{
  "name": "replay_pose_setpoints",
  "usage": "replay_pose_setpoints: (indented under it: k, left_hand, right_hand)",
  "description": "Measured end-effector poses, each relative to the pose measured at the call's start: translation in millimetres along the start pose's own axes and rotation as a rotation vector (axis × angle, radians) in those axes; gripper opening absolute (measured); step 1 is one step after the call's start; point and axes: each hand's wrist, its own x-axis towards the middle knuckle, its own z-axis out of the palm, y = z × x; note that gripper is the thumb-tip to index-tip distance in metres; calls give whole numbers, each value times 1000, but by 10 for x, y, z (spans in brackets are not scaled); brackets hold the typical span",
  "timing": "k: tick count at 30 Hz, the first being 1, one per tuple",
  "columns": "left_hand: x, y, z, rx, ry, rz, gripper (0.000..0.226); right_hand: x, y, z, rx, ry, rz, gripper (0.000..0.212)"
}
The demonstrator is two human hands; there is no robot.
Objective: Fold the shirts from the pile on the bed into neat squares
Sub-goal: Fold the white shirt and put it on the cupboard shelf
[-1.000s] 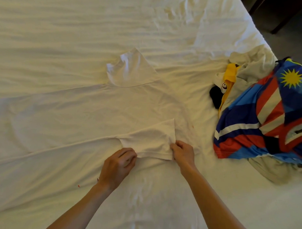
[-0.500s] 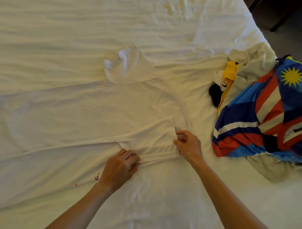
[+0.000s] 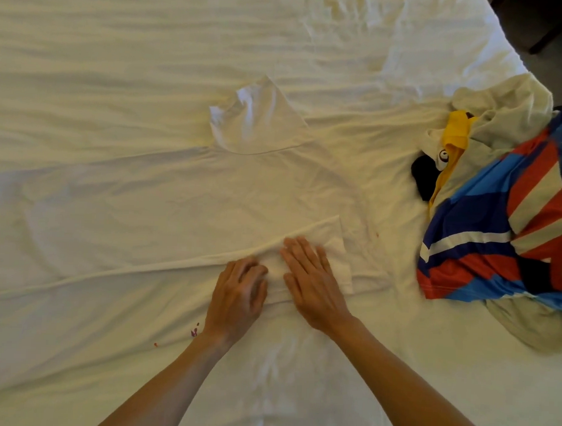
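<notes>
A white shirt (image 3: 178,203) lies spread flat and sideways on the bed (image 3: 119,48). Its far sleeve (image 3: 257,116) sticks out toward the back. The near sleeve (image 3: 336,243) is folded in over the shirt's body. My right hand (image 3: 312,277) presses flat on this folded sleeve with straight fingers. My left hand (image 3: 238,294) rests beside it at the sleeve's left end, fingers bent, tips on the fabric and slightly blurred.
The pile of shirts (image 3: 496,220) sits at the bed's right edge, with a blue, red and white striped one on top and a cream one under it. Dark floor (image 3: 550,24) shows past the bed's far right corner.
My right hand let go of the sleeve's right edge and moved left, laying flat on the sleeve. My left hand stayed at the sleeve's left end.
</notes>
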Motion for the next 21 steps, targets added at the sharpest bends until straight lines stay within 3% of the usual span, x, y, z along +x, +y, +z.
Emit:
replay_pose_setpoints:
  k: [3, 8, 14, 21]
  left_hand:
    - [31, -46, 16, -16, -19, -13, 25]
    - [-24, -33, -63, 118, 83, -20, 24]
    - [-50, -179, 44, 318, -186, -189, 61]
    - [-499, -1060, -532, 487, -174, -409, 67]
  right_hand:
    - [135, 152, 101, -168, -146, 21, 60]
    - [210, 78, 14, -209, -130, 67, 65]
    - [-32, 156, 62, -261, -148, 10, 61]
    - [-126, 331, -76, -274, -124, 279, 65]
